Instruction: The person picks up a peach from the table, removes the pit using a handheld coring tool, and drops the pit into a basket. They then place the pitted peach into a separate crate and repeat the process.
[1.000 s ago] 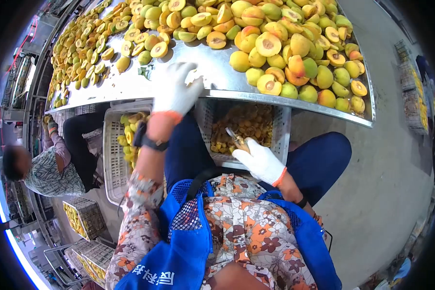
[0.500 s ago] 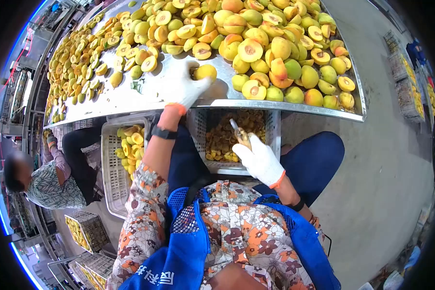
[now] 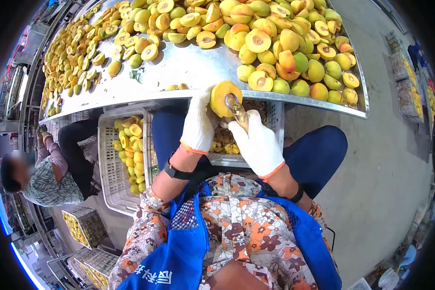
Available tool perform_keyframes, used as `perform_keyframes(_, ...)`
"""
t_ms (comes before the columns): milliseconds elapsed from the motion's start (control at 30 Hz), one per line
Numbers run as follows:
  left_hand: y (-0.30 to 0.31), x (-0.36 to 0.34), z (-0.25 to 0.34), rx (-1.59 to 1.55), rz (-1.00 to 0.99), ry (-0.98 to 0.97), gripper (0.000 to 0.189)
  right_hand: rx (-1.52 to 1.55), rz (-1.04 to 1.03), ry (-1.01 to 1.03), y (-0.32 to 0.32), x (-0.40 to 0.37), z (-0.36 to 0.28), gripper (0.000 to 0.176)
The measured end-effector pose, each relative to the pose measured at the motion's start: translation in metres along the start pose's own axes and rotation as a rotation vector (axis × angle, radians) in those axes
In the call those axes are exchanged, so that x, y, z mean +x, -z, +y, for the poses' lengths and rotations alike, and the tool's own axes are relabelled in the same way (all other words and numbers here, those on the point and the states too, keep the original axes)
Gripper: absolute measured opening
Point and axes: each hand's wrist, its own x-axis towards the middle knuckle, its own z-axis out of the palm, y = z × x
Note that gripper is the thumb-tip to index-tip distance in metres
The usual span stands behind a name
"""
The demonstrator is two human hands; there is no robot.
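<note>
My left hand (image 3: 199,123), in a white knit glove with an orange cuff, grips a yellow peach half (image 3: 219,99) just in front of the metal table's edge. Its cut face is turned toward me. Wrapped round the handle of a pitting spoon (image 3: 239,115) is my gloved right hand (image 3: 259,147). The spoon's rounded metal tip touches the cut face near its middle. Below both hands is a crate (image 3: 275,126) of brownish-yellow scraps, partly hidden by them.
The metal table (image 3: 188,67) bears many halved peaches (image 3: 290,43). At my left stands a white crate (image 3: 112,179) with peach pieces (image 3: 132,159). A co-worker (image 3: 53,179) sits further left. More filled crates (image 3: 84,227) stand on the floor on both sides.
My left hand has drawn back from the table toward me with the peach half. My right hand has risen, bringing the pitting spoon against the fruit.
</note>
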Motion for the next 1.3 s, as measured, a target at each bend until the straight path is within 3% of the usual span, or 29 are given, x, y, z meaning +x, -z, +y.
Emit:
perform_keyframes(300,-0.008,-0.010,-0.009,0.007,0.026,-0.101,0.046,-0.019,0.049,-0.005,-0.010,-0.009,0.001,0.037)
perform_keyframes(400,-0.007,-0.012,-0.009,0.167,0.064,-0.130,0.043,-0.099,0.032,0.071,-0.015,-0.012,0.011,0.038)
perform_keyframes(467,0.003,-0.006,-0.014,0.382,-0.041,-0.275,0.041,-0.153,0.010,0.122,-0.016,-0.013,0.014,0.038)
perform_keyframes(600,0.010,-0.005,-0.011,0.610,-0.036,-0.384,0.037,-0.019,-0.058,0.020,-0.012,-0.016,0.008,0.040)
perform_keyframes(667,0.016,0.000,-0.003,0.813,-0.177,-0.470,0.035,0.060,-0.112,-0.051,-0.007,-0.017,-0.001,0.042)
perform_keyframes(833,0.043,0.026,-0.003,1.049,-0.280,-0.288,0.037,0.251,-0.261,-0.213,-0.006,-0.018,0.009,0.048)
perform_keyframes(867,0.033,0.022,0.000,1.049,-0.286,-0.295,0.037,0.250,-0.254,-0.209,-0.004,-0.014,0.007,0.048)
perform_keyframes(933,-0.002,-0.003,0.004,0.701,-0.227,-0.304,0.045,0.261,-0.186,-0.233,0.002,-0.010,0.001,0.052)
perform_keyframes(1000,-0.013,-0.007,-0.009,0.816,-0.105,-0.516,0.037,0.232,-0.189,-0.228,-0.003,-0.013,0.009,0.054)
perform_keyframes(1067,-0.010,-0.007,-0.014,0.932,-0.046,-0.564,0.030,0.182,-0.138,-0.068,-0.015,-0.022,0.022,0.053)
perform_keyframes(1100,-0.010,-0.004,-0.014,0.927,-0.045,-0.563,0.030,0.069,-0.106,0.166,-0.016,-0.025,0.031,0.043)
perform_keyframes(1133,-0.007,-0.003,-0.014,0.911,-0.040,-0.476,0.028,0.068,-0.114,0.163,-0.013,-0.029,0.038,0.043)
perform_keyframes(1200,-0.006,-0.003,-0.013,0.900,-0.036,-0.389,0.027,1.742,-0.587,-0.675,-0.006,-0.027,0.035,0.026)
perform_keyframes(1233,-0.007,-0.005,-0.011,0.918,-0.038,-0.372,0.027,1.746,-0.587,-0.678,-0.003,-0.027,0.029,0.026)
perform_keyframes(1300,-0.008,-0.004,-0.013,0.935,-0.042,-0.356,0.027,1.376,-0.570,-0.656,0.007,-0.024,0.010,0.015)
